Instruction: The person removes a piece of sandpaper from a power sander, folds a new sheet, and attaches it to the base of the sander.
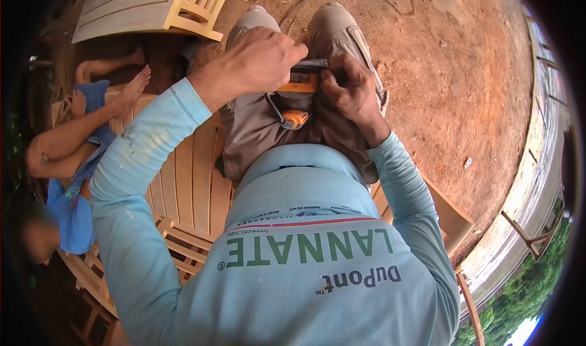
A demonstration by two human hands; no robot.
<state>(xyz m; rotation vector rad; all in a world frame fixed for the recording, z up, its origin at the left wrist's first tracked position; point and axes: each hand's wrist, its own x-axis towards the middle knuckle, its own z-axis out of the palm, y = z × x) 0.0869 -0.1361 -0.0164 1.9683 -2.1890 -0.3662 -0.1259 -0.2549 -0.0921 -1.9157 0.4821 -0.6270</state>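
An orange and black power tool [298, 84], which looks like a palm sander, rests between my thighs with its flat dark plate [312, 65] facing up. A rounded orange part [295, 120] and a dark cord show at its lower end. My left hand [265, 59] is curled over the plate's left side, its fingers closed; what they pinch is hidden. On the other side, my right hand [353, 89] grips the plate's right edge between thumb and bent fingers.
I sit on a slatted wooden bench [201, 175]. Another wooden seat [131, 7] stands ahead on the left. At my left sits a person in blue [76, 224], bare feet on the bench. Reddish dirt ground [439, 95] lies to the right, with a cable [299, 4] ahead.
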